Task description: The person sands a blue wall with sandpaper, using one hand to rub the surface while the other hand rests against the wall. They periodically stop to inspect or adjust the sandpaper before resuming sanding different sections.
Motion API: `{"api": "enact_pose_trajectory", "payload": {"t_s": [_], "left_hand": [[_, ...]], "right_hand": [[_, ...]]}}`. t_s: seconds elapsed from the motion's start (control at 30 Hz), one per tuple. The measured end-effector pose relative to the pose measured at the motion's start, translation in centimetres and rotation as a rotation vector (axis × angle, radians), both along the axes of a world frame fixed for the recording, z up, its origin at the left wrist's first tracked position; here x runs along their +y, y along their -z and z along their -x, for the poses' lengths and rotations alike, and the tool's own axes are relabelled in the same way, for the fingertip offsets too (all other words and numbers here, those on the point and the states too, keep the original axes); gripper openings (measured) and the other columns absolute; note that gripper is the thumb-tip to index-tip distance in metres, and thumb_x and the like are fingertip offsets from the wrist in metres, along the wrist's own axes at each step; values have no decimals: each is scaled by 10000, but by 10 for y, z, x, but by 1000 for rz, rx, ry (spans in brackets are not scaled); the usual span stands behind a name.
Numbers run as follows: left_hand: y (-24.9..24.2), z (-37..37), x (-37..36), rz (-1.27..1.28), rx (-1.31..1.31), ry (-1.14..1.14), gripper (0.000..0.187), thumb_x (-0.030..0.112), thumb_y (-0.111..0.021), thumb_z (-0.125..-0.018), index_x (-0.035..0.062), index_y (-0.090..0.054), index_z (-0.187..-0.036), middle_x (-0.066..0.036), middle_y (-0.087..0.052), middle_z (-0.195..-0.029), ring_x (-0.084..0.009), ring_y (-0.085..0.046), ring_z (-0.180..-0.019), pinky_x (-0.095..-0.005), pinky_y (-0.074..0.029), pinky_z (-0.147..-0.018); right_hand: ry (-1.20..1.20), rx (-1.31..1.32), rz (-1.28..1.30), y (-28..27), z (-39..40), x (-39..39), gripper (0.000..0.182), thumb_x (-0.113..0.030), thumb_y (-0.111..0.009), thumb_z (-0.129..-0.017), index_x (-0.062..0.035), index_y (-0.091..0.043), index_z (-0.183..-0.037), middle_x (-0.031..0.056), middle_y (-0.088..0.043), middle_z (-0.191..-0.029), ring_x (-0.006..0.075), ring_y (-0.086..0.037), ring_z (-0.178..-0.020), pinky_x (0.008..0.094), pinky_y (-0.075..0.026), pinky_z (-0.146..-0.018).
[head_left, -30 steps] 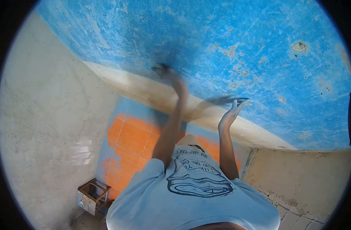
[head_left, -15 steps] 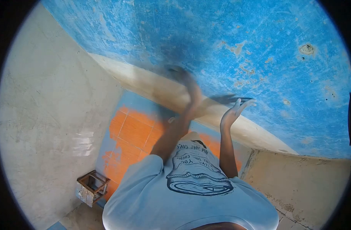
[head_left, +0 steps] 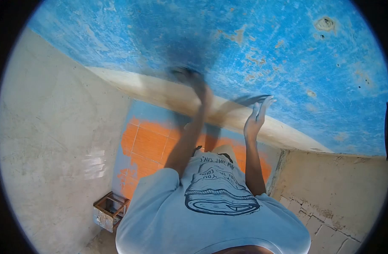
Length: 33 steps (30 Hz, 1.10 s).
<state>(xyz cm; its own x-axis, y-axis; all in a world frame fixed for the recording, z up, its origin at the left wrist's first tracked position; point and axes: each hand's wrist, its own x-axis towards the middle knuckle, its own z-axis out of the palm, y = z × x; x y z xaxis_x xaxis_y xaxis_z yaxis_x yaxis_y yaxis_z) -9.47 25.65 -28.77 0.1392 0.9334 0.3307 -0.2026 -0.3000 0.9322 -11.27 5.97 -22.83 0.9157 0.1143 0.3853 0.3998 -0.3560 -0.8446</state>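
My left hand [head_left: 191, 79], smeared by motion, is at the lower part of a scuffed blue wall [head_left: 270, 46], just above its cream band [head_left: 156, 87]. A dark patch shows at its fingertips; I cannot tell whether this is a held thing or shadow. My right hand [head_left: 256, 121] is raised to the right, fingers stretched out and thumb apart, with nothing in it. Pale dust covers its fingers, and its fingertips are right at the blue surface, where a dark shadow falls beside them.
A bare grey wall [head_left: 58, 110] stands to the left, and a worn beige wall [head_left: 333, 182] to the right. Orange tiles [head_left: 148, 142] with blue-grey edges cover the floor below. A small paint-stained wooden stool [head_left: 111, 211] stands at lower left.
The view has tilted, so the blue wall's marks sit higher and further left. My left hand has shifted slightly left and remains blurred. My right hand's fingers are closer together.
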Motion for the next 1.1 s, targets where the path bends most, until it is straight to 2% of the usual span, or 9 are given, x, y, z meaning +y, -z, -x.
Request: {"api": "enact_pose_trajectory", "payload": {"t_s": [0.17, 0.33, 0.43, 0.6, 0.7, 0.8, 0.97, 1.03, 1.1], "left_hand": [[67, -14, -130, -359, 593, 254, 618, 284, -400, -1087, -105, -249, -1544, -337, -197, -1623, -443, -198, -1519, -484, -159, -1247], [2, -23, -33, 106, -113, 106, 679, 364, -343, -1104, -76, -147, -1583, -305, -140, -1653, -418, -140, -1540, -487, -99, -1257], [-61, -20, -39, 276, -399, 87, 716, 412, -310, -1115, -58, -86, -1607, -285, -105, -1671, -403, -105, -1553, -489, -64, -1263], [5, -54, -232, -164, 195, 135, 705, 380, -332, -1115, -80, -96, -1594, -307, -142, -1652, -419, -143, -1539, -483, -90, -1260], [38, -58, -266, -297, 391, 256, 698, 361, -345, -1116, -93, -101, -1587, -320, -165, -1640, -429, -166, -1531, -479, -106, -1258], [50, -67, -195, -171, 246, 151, 692, 342, -358, -1116, -106, -107, -1579, -333, -187, -1629, -438, -189, -1522, -475, -122, -1256], [-55, -25, -146, 340, 5, 166, 701, 310, -406, -1110, -120, -102, -1572, -335, -193, -1627, -432, -207, -1519, -466, -150, -1250], [37, -55, -150, 125, 128, 173, 770, 513, -288, -1110, -51, -121, -1606, -237, -258, -1639, -308, -274, -1506, -325, -249, -1203], [94, -94, -230, 122, -210, 378, 706, 364, -312, -1111, -65, -40, -1601, -240, -145, -1667, -310, -188, -1534, -350, -207, -1228]], "right_hand": [[4, -13, 56, -15, 1, -24, 530, -168, -409, -1111, -15, -270, -1600, 230, -231, -1660, 317, -218, -1547, 371, -213, -1218], [148, -112, -132, -48, -27, -108, 456, -153, -421, -1104, 51, -432, -1512, 215, -534, -1496, 284, -519, -1376, 363, -370, -1135], [206, -330, -88, -47, -49, -134, 454, -138, -428, -1100, 47, -433, -1514, 210, -556, -1465, 287, -528, -1355, 372, -371, -1131], [115, -353, -41, -40, -52, -161, 474, -140, -463, -1086, 26, -412, -1528, 214, -294, -1641, 341, -344, -1490, 451, -337, -1178], [133, -404, 65, -43, -58, -188, 489, -152, -478, -1080, 15, -407, -1535, 214, -274, -1651, 349, -293, -1518, 453, -293, -1205], [130, -310, 7, -36, -69, -227, 510, -168, -483, -1077, -1, -390, -1550, 214, -242, -1666, 353, -244, -1541, 457, -261, -1216], [94, -168, -63, -17, -72, -265, 550, -224, -466, -1088, -18, -334, -1581, 199, -179, -1691, 350, -205, -1554, 471, -246, -1220], [59, -130, -61, -16, -73, -261, 559, -206, -466, -1089, -29, -308, -1595, 179, -153, -1702, 323, -186, -1563, 457, -250, -1220], [3, -65, -96, -14, -70, -255, 574, -205, -460, -1089, -37, -280, -1608, 173, -129, -1709, 321, -167, -1568, 444, -231, -1229]]}}
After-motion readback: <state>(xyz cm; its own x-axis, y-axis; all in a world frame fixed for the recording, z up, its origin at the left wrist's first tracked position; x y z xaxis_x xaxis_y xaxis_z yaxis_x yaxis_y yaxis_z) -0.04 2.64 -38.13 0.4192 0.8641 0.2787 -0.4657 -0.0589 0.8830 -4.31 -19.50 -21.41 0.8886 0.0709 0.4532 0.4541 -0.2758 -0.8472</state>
